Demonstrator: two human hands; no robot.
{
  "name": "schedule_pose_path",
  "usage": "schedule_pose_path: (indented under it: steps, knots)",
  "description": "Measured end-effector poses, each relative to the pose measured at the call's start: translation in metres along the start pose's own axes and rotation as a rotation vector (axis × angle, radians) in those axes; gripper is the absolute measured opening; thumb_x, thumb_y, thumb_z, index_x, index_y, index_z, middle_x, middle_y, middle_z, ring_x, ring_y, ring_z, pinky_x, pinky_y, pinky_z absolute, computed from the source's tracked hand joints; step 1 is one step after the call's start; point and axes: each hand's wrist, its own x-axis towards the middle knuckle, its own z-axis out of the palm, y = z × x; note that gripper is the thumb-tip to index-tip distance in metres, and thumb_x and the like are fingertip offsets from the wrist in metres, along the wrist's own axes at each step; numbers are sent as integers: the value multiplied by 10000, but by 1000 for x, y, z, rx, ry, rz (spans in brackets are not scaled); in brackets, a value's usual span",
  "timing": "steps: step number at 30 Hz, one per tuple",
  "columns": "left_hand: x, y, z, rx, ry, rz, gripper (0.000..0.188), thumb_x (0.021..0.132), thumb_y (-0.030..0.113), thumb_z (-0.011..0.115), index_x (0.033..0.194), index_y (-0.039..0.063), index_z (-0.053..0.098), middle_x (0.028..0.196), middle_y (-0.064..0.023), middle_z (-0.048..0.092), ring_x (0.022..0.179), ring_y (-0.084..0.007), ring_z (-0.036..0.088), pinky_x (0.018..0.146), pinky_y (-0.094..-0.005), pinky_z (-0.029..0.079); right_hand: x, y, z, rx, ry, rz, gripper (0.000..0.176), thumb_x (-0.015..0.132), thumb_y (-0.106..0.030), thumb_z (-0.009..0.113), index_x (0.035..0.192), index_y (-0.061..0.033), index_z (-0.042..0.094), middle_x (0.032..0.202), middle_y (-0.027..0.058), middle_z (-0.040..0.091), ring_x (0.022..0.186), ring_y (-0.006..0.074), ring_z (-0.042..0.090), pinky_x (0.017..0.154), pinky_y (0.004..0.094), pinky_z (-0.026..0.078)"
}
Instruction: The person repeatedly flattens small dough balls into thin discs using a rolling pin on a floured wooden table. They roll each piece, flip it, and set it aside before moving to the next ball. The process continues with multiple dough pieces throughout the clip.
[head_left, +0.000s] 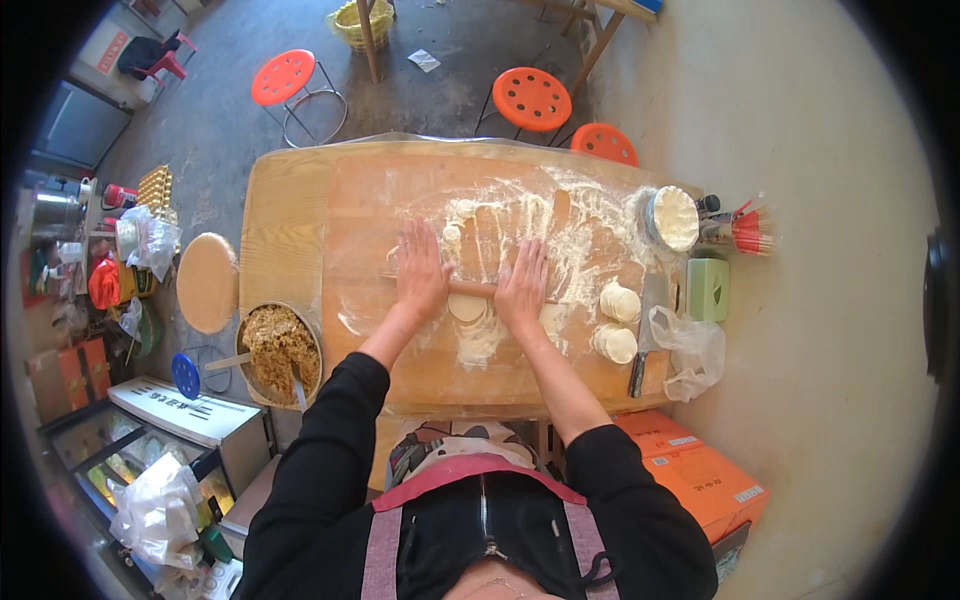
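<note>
Both palms lie on a wooden rolling pin (474, 289), which runs crosswise over the floured wooden board (360, 225). My left hand (422, 266) presses near its left end, fingers stretched forward and nearly flat. Toward the other end rests my right hand (523, 283), also flat. Between the hands, a round dough wrapper (467, 307) shows partly under the pin. Small dough pieces (451, 234) lie in the flour beyond it. Two stacks of round wrappers (620, 302) stand to the right, beside a cleaver (645, 330) with a black handle.
A bowl of filling (279, 349) with utensils stands at the table's left edge. At the right are a container of flour (673, 217), a green tissue box (708, 289), a clear plastic bag (694, 356) and a chopstick holder (739, 231). Red stools (532, 99) stand beyond the table.
</note>
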Motion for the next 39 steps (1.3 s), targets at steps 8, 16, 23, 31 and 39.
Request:
schedule_pose_path:
  steps: [8,16,23,31,39]
  knots:
    - [-11,-11,3,-61,46,-131,875,951,293,694,1623,-96,291,1701,-333,267,1600,-472,236,1318,-555,176,24,-9,-3,-30,53,-73,628,1054,-228,487,1609,47,382,1679,274,371,1598,427,295,1284,589,239]
    - [-57,-21,13,15,-25,-29,936,945,357,740,1604,-133,292,1713,-305,270,1594,-477,248,1303,-591,176,-12,-8,-12,12,-85,-104,623,1023,-230,545,1567,50,428,1671,258,387,1597,425,280,1292,547,244]
    - [-140,-10,-2,-112,-23,85,743,924,245,743,1580,26,470,1715,-224,338,1600,-403,295,1294,-591,208,-33,-12,-28,125,-124,-242,539,976,-186,661,1474,-18,539,1592,222,459,1493,426,403,1241,523,322]
    - [-179,14,-14,-326,-13,54,271,856,51,730,1119,50,667,1637,-251,457,1551,-445,382,1272,-584,275,-30,-33,13,317,-9,-7,131,926,-118,734,949,-43,630,1065,156,665,1086,406,608,922,504,470]
    - [-204,26,-37,-387,-36,-50,290,832,-18,724,1106,45,656,1613,-287,474,1535,-445,411,1227,-549,335,-113,93,-130,528,489,597,98,991,-22,689,1064,-14,624,920,85,675,851,177,673,776,344,558]
